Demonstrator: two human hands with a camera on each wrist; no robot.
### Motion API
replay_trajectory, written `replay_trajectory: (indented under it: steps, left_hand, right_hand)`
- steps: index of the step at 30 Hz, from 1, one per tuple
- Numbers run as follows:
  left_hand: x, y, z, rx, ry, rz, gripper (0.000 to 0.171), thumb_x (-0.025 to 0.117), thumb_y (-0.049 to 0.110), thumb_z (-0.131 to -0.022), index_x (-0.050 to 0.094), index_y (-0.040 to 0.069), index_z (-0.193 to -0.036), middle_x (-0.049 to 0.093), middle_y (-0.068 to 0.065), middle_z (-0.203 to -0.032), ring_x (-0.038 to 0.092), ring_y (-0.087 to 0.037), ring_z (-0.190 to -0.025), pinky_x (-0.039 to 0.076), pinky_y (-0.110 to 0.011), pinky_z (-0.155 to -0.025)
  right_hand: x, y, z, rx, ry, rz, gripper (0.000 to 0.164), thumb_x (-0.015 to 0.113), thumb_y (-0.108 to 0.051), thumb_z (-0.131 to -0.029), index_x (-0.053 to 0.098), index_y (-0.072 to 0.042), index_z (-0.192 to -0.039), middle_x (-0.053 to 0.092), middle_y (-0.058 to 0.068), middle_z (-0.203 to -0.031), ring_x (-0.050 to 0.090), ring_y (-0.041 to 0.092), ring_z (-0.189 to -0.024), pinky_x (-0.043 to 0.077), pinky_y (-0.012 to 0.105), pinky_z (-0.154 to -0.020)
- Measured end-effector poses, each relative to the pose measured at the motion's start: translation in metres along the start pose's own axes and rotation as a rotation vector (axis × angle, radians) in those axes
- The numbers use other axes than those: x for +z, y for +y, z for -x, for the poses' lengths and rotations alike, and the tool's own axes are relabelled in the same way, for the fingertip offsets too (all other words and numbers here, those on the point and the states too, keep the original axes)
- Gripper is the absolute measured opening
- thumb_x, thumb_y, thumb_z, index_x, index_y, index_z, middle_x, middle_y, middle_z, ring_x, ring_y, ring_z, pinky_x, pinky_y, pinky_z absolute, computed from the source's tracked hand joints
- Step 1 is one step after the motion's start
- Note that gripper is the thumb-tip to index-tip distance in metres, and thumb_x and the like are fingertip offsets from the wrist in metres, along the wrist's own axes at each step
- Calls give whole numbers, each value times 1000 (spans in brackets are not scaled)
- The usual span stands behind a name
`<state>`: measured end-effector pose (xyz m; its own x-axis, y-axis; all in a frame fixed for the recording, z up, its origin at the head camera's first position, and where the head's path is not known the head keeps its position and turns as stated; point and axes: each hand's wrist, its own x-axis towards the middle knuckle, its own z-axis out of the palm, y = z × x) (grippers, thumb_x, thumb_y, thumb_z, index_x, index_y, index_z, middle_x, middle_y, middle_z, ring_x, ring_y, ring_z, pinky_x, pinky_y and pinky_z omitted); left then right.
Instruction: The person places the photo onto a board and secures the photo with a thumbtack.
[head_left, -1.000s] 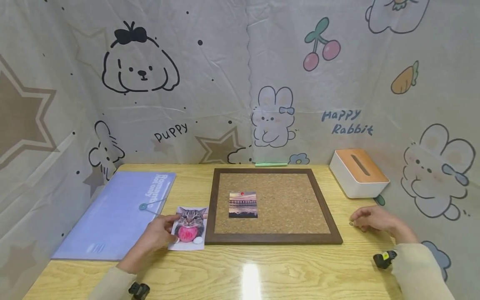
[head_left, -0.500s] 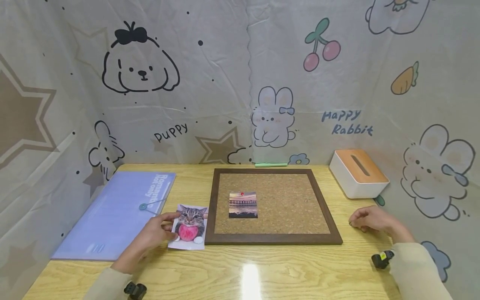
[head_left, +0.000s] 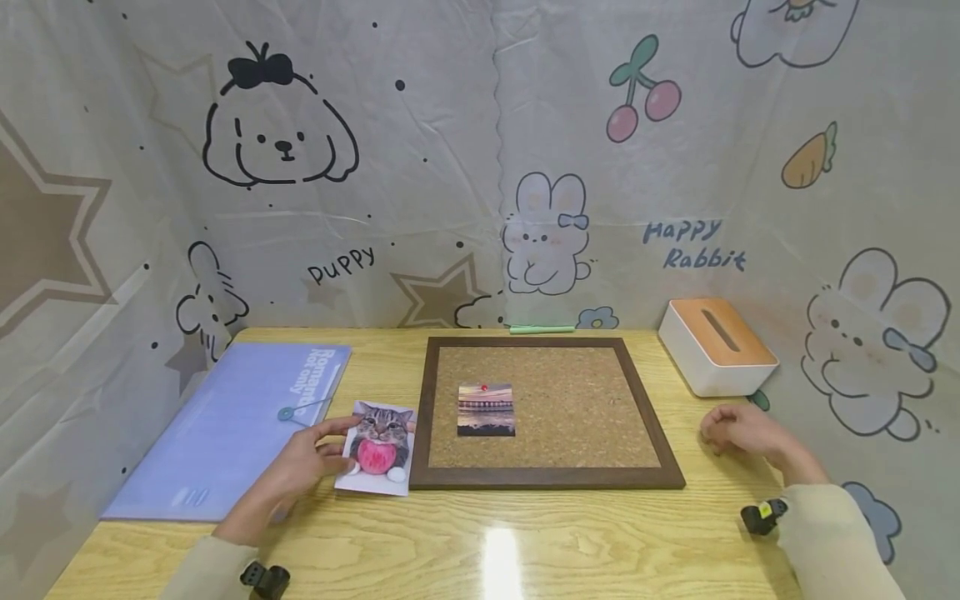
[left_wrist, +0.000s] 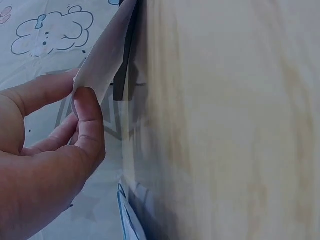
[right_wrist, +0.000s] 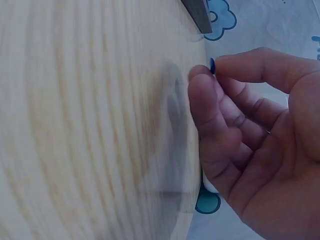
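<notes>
My left hand point(head_left: 303, 461) pinches the left edge of a cat photo point(head_left: 381, 454), thumb on the front and fingers behind. In the left wrist view the photo point(left_wrist: 106, 57) bends slightly, its surface raised off the wood. It stands just left of a brown-framed corkboard point(head_left: 585, 477). On the cork is a sunset pier photo point(head_left: 487, 417), held at its top by a red pin point(head_left: 484, 387). Beyond the board's right side, my right hand point(head_left: 744, 433) pinches a small blue thumbtack point(right_wrist: 213, 66) between thumb and index finger, close over the table; the head view hides the thumbtack.
A lilac document folder point(head_left: 225, 442) with a string tie lies at the left. Behind the right hand stands a white tissue box point(head_left: 720, 375) with a wooden lid. A green pen-like stick point(head_left: 542, 330) lies behind the corkboard. Printed cloth point(head_left: 427, 192) surrounds the wooden table point(head_left: 420, 542).
The left hand has raised the cat photo slightly, its top edge now higher in the head view. The right fingers have closed on the small thing that was visible under them on the table.
</notes>
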<state>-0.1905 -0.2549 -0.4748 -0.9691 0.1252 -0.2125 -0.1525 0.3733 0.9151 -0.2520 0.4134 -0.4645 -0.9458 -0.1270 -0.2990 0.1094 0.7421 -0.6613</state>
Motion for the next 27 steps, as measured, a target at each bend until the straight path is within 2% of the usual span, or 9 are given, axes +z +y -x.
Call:
replay_trajectory:
  steps: [6, 11, 15, 20, 27]
  left_hand:
    - [-5, 7, 0, 4, 8, 13, 70, 71, 1, -88, 44, 15, -151, 34, -21, -156, 50, -41, -135, 56, -37, -97]
    - [-9, 11, -1, 12, 6, 20, 71, 72, 5, -89, 41, 15, -153, 31, -21, -158, 46, -42, -137, 54, -41, -100]
    - [-10, 12, -3, 28, 3, 18, 72, 72, 9, -90, 39, 15, -154, 30, -20, -159, 44, -40, -139, 52, -38, -100]
    - [-5, 17, -8, 63, 1, 13, 71, 72, 11, -90, 40, 15, -153, 32, -20, -157, 48, -39, -136, 54, -30, -95]
    - [5, 30, -18, 110, -21, 47, 70, 72, 10, -90, 41, 12, -153, 35, -20, -155, 58, -29, -124, 55, -24, -88]
  right_hand:
    - [0, -5, -2, -53, 12, -51, 16, 57, -11, -97, 61, 3, -102, 62, 7, -82, 54, 15, -66, 48, 29, -56]
    - [1, -8, -5, -39, 36, -11, 17, 61, -15, -96, 63, 1, -101, 64, 6, -83, 57, 15, -73, 48, 29, -60]
    - [2, -15, -5, -55, 66, -1, 18, 60, -14, -96, 65, 2, -103, 69, 9, -91, 61, 17, -79, 52, 31, -66]
    - [1, -26, -5, -102, 88, -6, 23, 53, -15, -101, 63, 4, -109, 69, 13, -98, 62, 18, -81, 53, 33, -69]
    - [3, -35, -12, -142, 79, -21, 24, 57, -22, -102, 63, 0, -110, 68, 18, -107, 67, 21, -89, 56, 35, -73]
